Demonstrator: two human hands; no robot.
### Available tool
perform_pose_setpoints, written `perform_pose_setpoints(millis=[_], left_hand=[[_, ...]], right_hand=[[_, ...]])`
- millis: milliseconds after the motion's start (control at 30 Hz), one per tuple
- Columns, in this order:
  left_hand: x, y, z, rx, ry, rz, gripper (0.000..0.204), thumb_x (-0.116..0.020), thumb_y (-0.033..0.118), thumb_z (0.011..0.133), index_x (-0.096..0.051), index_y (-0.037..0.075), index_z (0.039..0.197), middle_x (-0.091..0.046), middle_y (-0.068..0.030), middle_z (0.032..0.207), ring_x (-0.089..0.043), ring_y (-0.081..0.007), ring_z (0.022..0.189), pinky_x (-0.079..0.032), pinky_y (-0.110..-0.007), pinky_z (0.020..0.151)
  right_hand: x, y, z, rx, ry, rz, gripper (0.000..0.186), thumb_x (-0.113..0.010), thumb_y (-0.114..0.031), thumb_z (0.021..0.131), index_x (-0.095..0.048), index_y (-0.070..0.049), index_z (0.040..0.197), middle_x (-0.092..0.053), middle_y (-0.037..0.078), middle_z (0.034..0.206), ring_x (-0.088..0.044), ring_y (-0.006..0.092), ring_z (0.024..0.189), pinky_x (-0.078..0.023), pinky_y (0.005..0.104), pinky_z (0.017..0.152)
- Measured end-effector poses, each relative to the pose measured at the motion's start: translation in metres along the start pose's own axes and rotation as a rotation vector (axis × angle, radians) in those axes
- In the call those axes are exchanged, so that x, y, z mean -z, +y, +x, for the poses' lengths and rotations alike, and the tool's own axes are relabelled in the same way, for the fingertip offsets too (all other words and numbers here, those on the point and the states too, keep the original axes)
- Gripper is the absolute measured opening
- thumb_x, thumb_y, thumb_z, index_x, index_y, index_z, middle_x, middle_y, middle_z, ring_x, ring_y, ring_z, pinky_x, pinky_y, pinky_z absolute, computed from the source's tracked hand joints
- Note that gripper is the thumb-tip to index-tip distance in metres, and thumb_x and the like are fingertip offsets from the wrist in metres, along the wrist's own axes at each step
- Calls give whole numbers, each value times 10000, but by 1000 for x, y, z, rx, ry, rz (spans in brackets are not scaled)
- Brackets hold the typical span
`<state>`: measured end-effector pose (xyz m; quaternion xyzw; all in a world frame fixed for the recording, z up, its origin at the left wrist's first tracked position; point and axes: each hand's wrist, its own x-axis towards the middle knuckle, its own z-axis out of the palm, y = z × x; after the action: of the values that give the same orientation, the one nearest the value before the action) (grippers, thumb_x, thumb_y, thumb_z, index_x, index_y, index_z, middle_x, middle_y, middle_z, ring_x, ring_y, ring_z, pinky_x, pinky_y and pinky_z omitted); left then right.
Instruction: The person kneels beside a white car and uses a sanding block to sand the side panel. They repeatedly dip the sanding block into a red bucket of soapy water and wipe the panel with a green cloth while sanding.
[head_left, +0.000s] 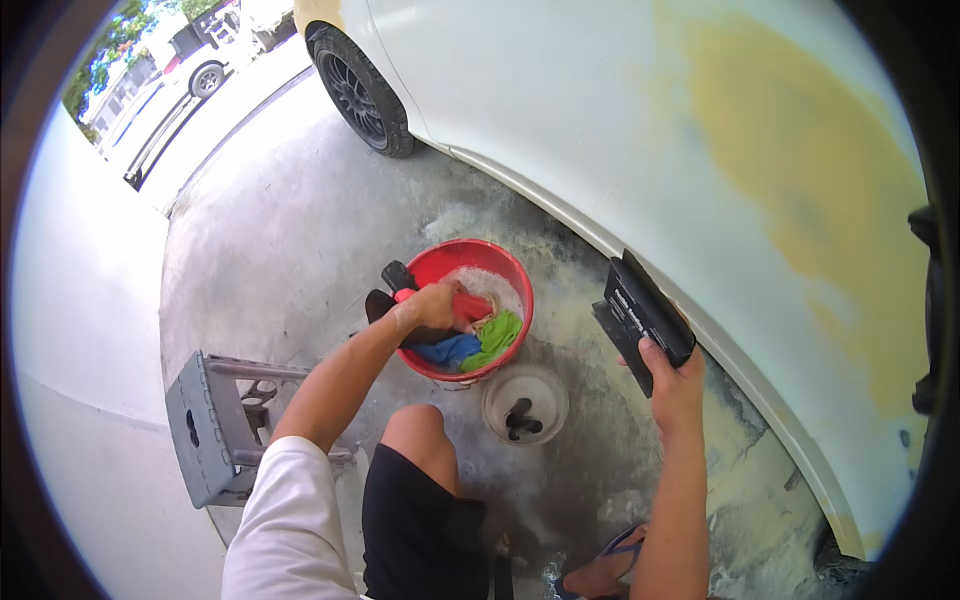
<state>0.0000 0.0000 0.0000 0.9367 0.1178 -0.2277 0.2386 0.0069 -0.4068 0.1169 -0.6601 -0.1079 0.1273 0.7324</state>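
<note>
One red bucket (437, 261) on stained concrete (270, 240)

1. The left grip's (438, 304) fingertips are hidden by the red thing (472, 310), so I can't tell how tight it holds.
2. Foam (492, 284) and rags (494, 342) hide the bottom of the bucket (430, 262).
3. Most fingers of the right grip (673, 378) are behind the black pad (648, 315).
4. The dark bits (521, 419) in the tub (556, 401) are too blurry to name.
5. The left arm (345, 370) covers part of the stool (203, 425).
6. The car (560, 110) is cut off at the top and right.
7. The right arm (678, 500) hides some of the sandal (625, 548).
</note>
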Motion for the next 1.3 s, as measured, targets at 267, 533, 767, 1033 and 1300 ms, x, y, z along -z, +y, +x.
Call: perform_pose_setpoints(millis=[267, 533, 767, 1033, 1300], left_hand=[[28, -10, 23, -181, 190, -37, 628, -818, 268, 837, -568, 135, 1397, -666, -216, 1283, -595, -399, 1260, -487, -459, 1048], [14, -10, -4, -336, 242, 430, 585, -814, 420, 809, -651, 140, 1296, -656, -131, 1294, -612, -352, 1212, -483, -500, 1003], [12, -7, -36, -48, 31, 667, 615, -806, 493, 777, -668, 123, 1248, -699, -117, 1227, -616, -319, 1207, -442, -489, 1007], [-18, 19, -46, -559, 484, 922, 244, -621, 273, 930, -711, 120, 1099, -715, -78, 993, -655, -277, 1144, -470, -442, 960], [-53, 26, -49, 100, 136, 859, 407, -643, 489, 935, -816, 157, 1095, -684, -100, 1307, -479, -304, 1333, -270, -559, 1108]], right_hand=[[1, -11, 2, 122, 25, -21, 487, -607, -7, 969, -536, -7, 1451, -668, 144, 1274, -693, 212, 1042, -606, 348, 851], [0, -17, 4, 27, 54, -31, 469, -618, -47, 985, -547, -20, 1448, -679, 133, 1242, -695, 203, 1004, -601, 338, 843], [-4, -17, 3, 81, 21, -1, 470, -613, -43, 987, -545, -21, 1452, -668, 128, 1264, -686, 196, 1029, -613, 341, 840], [-12, -18, 3, 46, -12, 15, 465, -607, -33, 989, -548, -24, 1450, -676, 130, 1241, -687, 189, 999, -614, 344, 828], [-13, -20, 4, 119, -14, 17, 466, -611, -39, 986, -548, -26, 1447, -691, 114, 1216, -696, 184, 945, -599, 339, 820]])
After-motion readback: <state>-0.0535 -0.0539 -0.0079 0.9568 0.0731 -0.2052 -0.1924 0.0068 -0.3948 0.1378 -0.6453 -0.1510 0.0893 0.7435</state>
